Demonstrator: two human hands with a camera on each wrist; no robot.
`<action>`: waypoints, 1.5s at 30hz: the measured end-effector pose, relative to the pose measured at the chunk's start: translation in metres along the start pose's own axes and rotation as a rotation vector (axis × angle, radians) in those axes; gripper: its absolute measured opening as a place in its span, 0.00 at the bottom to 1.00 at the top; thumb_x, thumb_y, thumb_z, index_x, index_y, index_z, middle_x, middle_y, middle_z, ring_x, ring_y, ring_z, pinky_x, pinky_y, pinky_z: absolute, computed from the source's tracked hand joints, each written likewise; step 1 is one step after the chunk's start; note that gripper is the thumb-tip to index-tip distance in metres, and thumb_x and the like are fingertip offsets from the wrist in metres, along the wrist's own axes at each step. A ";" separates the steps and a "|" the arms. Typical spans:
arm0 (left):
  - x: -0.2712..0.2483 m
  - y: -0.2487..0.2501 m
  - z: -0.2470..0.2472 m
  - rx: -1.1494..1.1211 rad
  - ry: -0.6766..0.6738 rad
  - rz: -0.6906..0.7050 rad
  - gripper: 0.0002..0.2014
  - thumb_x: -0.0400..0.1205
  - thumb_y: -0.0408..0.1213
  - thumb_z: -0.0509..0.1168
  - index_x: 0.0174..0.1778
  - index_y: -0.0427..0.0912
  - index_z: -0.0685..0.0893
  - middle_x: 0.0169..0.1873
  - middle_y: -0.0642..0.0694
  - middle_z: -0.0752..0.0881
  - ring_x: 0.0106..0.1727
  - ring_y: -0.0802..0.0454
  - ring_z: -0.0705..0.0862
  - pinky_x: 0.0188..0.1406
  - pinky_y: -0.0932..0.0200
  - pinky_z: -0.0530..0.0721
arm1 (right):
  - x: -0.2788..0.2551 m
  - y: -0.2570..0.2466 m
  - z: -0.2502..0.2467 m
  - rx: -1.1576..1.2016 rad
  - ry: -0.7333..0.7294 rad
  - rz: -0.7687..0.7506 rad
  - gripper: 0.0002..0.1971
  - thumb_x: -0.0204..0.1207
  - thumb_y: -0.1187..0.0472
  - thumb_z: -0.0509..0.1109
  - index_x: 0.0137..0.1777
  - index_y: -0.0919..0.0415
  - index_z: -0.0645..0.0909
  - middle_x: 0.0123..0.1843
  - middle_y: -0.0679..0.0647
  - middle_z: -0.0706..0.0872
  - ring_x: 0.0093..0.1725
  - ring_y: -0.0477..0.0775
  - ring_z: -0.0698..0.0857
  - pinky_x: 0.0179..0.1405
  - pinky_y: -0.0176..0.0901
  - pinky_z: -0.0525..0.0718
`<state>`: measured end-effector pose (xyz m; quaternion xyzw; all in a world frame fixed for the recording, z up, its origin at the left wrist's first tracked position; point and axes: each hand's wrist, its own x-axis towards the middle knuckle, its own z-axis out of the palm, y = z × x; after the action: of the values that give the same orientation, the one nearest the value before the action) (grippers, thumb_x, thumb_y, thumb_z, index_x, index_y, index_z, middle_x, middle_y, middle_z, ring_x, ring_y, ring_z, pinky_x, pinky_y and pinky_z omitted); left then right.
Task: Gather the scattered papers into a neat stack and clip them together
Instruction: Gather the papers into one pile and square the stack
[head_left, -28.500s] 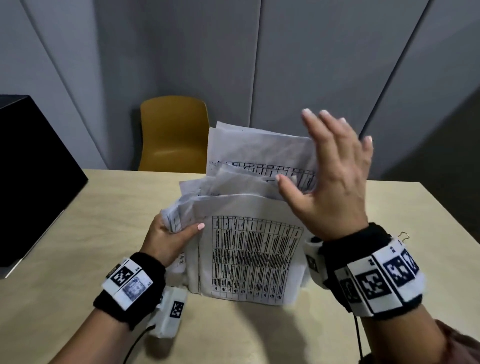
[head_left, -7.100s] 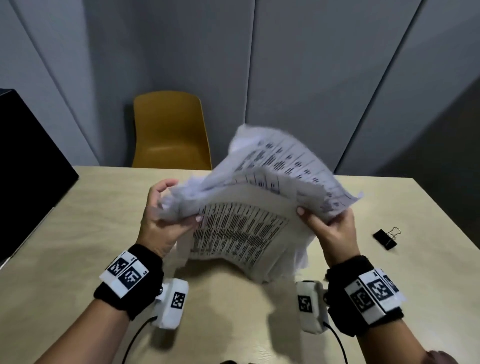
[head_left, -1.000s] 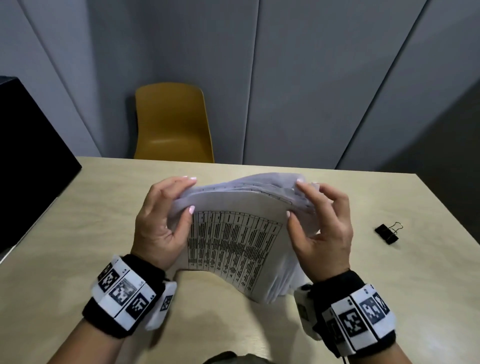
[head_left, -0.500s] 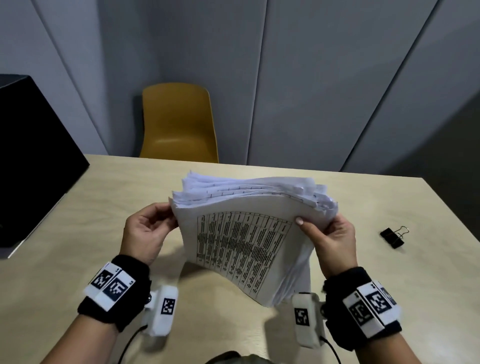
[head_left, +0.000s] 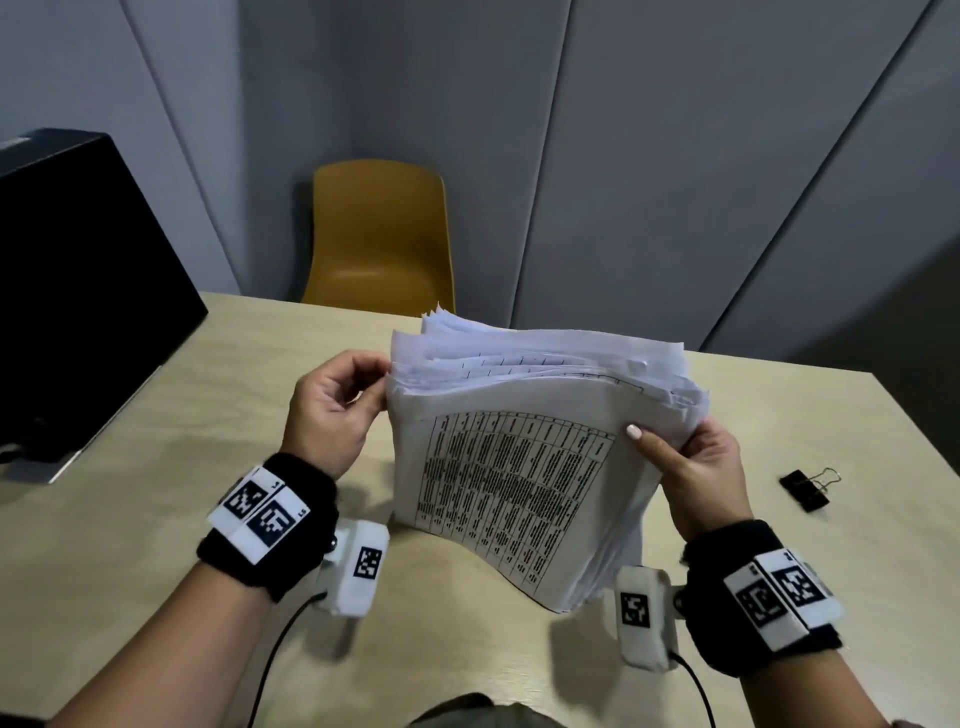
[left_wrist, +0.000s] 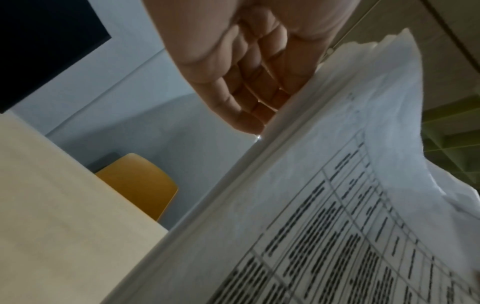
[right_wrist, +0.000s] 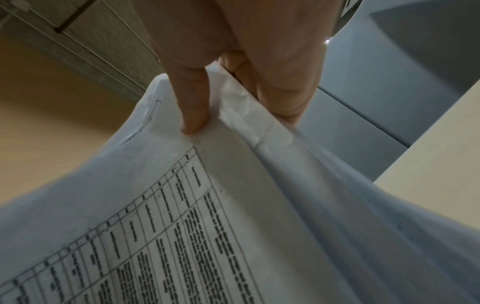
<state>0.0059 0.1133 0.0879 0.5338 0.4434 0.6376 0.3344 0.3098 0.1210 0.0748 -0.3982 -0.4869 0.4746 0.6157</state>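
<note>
A thick stack of papers (head_left: 519, 467) with a printed table on its front sheet stands on its lower edge on the table (head_left: 156, 519), bowed and leaning right. Its top edges are uneven. My right hand (head_left: 696, 467) grips the upper right edge, thumb on the front sheet and fingers behind. The right wrist view shows that thumb (right_wrist: 194, 115) pressing into the paper (right_wrist: 207, 226). My left hand (head_left: 337, 410) holds the upper left edge with curled fingers. In the left wrist view its fingertips (left_wrist: 249, 121) vanish behind the stack (left_wrist: 337, 226). A black binder clip (head_left: 805, 488) lies on the table to the right, untouched.
A black monitor (head_left: 78, 286) stands at the table's left side. A yellow chair (head_left: 379, 234) sits behind the far edge against grey wall panels. Cables run from both wrist cameras toward the near edge.
One second ago both hands cupped the top of the stack. They have since slid out to its side edges, and the stack stands taller.
</note>
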 end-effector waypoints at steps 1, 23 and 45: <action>0.003 0.004 0.002 0.006 -0.007 0.013 0.16 0.72 0.31 0.64 0.36 0.61 0.88 0.31 0.62 0.88 0.34 0.67 0.83 0.38 0.69 0.86 | 0.000 0.001 -0.001 -0.001 -0.002 0.002 0.30 0.39 0.40 0.86 0.42 0.54 0.90 0.40 0.47 0.92 0.40 0.45 0.89 0.40 0.35 0.87; 0.000 0.001 0.026 0.001 -0.138 -0.079 0.18 0.61 0.36 0.78 0.44 0.58 0.89 0.41 0.62 0.91 0.45 0.67 0.87 0.44 0.73 0.83 | 0.000 -0.018 0.003 0.052 -0.096 -0.052 0.20 0.61 0.69 0.75 0.53 0.59 0.79 0.45 0.47 0.90 0.47 0.46 0.87 0.47 0.38 0.86; -0.024 0.003 0.030 0.572 0.065 0.592 0.29 0.77 0.30 0.62 0.73 0.57 0.69 0.65 0.51 0.68 0.66 0.62 0.71 0.67 0.70 0.73 | -0.019 -0.020 0.043 -0.811 0.144 -0.617 0.34 0.63 0.71 0.70 0.72 0.60 0.71 0.66 0.69 0.70 0.60 0.36 0.71 0.62 0.19 0.65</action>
<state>0.0403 0.0971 0.0826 0.6894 0.4403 0.5738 -0.0396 0.2706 0.0991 0.0989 -0.4743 -0.6831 0.0154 0.5551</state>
